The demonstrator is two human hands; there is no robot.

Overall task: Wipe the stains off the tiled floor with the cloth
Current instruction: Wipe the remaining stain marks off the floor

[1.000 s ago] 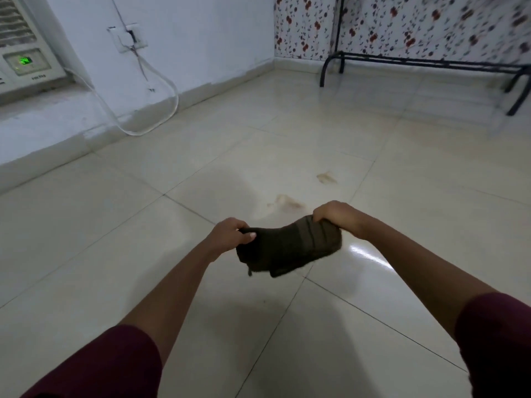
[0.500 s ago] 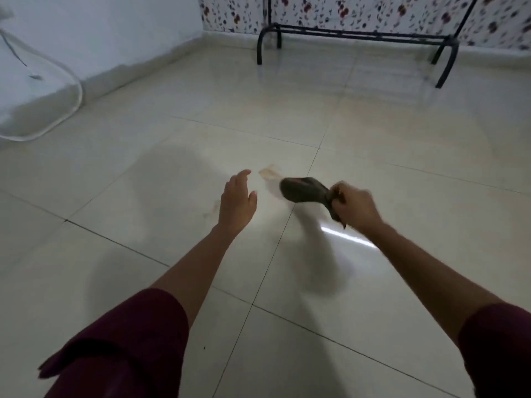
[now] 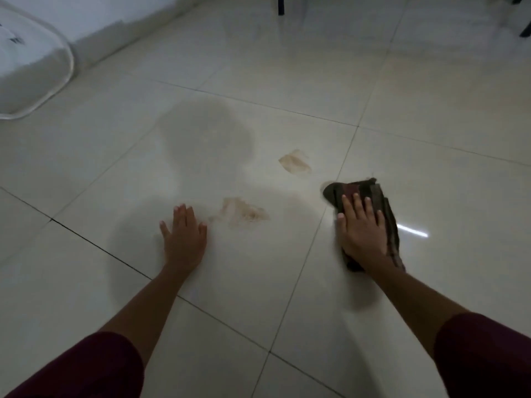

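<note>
From the head view I see a glossy tiled floor (image 3: 287, 81), pale cream squares split by thin dark grout lines, with a bright streak of reflected light near my right side. Two brownish stains mark it: the near stain (image 3: 244, 215) is a smeared, ragged patch just beside my left hand (image 3: 184, 237), and the far stain (image 3: 295, 165) is a smaller, roughly four-sided smudge further out. The cloth (image 3: 370, 193) is a dark, crumpled rag with faint reddish stripes, lying bunched on the floor to the right of both stains and apart from them. My right hand (image 3: 362, 231) lies flat on top of it, fingers straight and close together, pressing it down, so that grip is wide and clasps nothing. My left hand is spread palm down on the bare tile, fingers straight, grip also wide. Both forearms reach forward from dark maroon sleeves (image 3: 86, 369). A white cable (image 3: 67, 70) loops at the wall, top left.
</note>
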